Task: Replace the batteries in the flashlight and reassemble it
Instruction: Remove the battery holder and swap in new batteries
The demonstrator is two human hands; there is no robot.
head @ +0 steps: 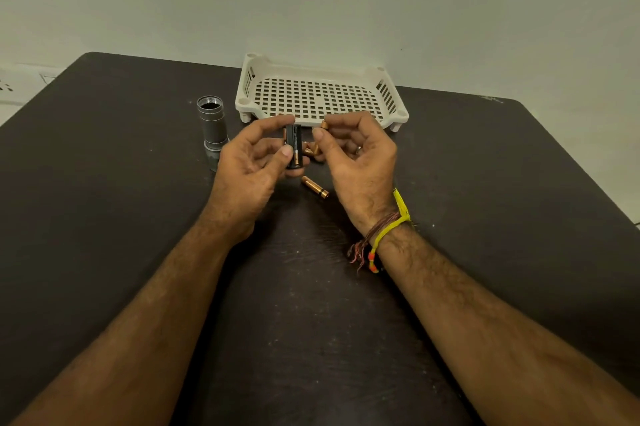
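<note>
My left hand point(252, 162) grips the black battery holder point(293, 146) between thumb and fingers, its long axis upright and tipped slightly toward me. My right hand point(353, 155) sits just right of it, pinching a copper-toned battery point(324, 124) at the fingertips; only the far end of that cell shows, so its full orientation cannot be confirmed. The gap between holder and held cell is small. In my judgement the coming move is a short leftward carry of the cell into an open slot, with the cell turned parallel to the holder's axis, and polarity is the point to check.

A loose battery point(314, 187) lies on the worktop point(104, 183) just near of the holder, angled from far-left to near-right. More copper-toned cells appear between my hands behind the holder; count not determinable.

The flashlight body point(212, 124) stands upright to the left of my left hand, threaded opening upward, untouched. My left hand is the nearer one for it.

A white perforated tray point(322, 96) stands at the far edge, against the wall. The worktop is dark, matte, lightly speckled. The wall is plain and pale.
</note>
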